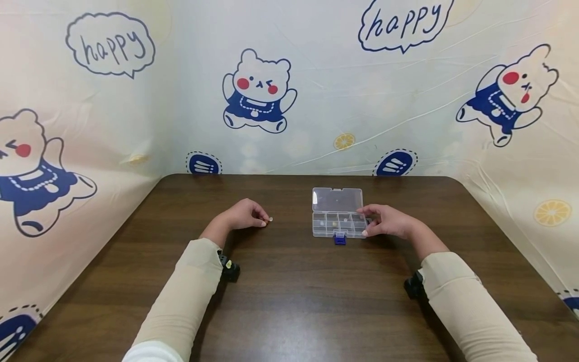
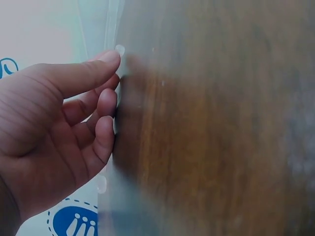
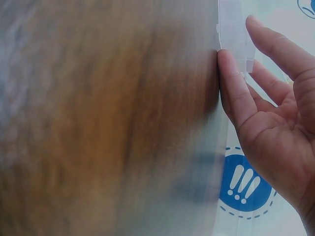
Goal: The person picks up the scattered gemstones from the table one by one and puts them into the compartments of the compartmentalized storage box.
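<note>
Holding small pieces — the open compartment box.

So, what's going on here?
A person is at work on a small white piece and a clear box. The left grip is right at the piece; whether it's pinched, I can't tell. The right grip holds the box's right end. The lid is open, with a few small bits inside.

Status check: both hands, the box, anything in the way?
Left hand: small white piece at fingertips, grip unclear. Right hand holds right end of clear box, lid open. No obstruction visible between piece and box.
</note>
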Tool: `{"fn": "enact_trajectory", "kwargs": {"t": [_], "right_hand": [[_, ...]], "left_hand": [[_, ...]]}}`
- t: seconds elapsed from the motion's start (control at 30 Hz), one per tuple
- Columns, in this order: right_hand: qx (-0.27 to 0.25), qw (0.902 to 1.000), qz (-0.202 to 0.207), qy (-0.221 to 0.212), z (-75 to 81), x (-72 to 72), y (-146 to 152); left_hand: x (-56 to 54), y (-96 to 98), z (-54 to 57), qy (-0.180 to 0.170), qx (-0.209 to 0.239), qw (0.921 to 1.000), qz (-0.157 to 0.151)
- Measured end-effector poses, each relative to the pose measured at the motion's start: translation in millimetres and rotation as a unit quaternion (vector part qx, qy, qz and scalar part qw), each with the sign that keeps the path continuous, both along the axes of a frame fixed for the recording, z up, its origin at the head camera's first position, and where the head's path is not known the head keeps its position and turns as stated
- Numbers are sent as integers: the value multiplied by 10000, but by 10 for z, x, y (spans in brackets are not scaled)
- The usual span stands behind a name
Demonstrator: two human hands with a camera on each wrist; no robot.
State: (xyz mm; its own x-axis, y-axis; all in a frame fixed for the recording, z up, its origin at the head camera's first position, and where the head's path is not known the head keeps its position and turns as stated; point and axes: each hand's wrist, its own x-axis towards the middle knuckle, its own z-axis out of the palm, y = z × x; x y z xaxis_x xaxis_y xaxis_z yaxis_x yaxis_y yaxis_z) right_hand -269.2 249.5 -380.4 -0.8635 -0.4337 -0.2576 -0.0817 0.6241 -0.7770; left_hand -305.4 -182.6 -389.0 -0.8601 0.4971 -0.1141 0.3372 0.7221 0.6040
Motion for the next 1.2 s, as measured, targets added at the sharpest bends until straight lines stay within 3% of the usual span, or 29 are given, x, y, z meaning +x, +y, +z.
{"fn": "enact_trajectory", "kwargs": {"t": [0.33, 0.83, 1.2], "right_hand": [[33, 10000, -18, 4, -2, 0, -3], [17, 10000, -21, 3, -15, 2, -5], [-7, 10000, -66, -29, -4, 14, -11]], "left_hand": [[36, -20, 37, -266, 425, 9978, 443], [48, 15, 57, -256, 738, 9957, 495], [78, 91, 123, -10, 898, 9949, 455]]}}
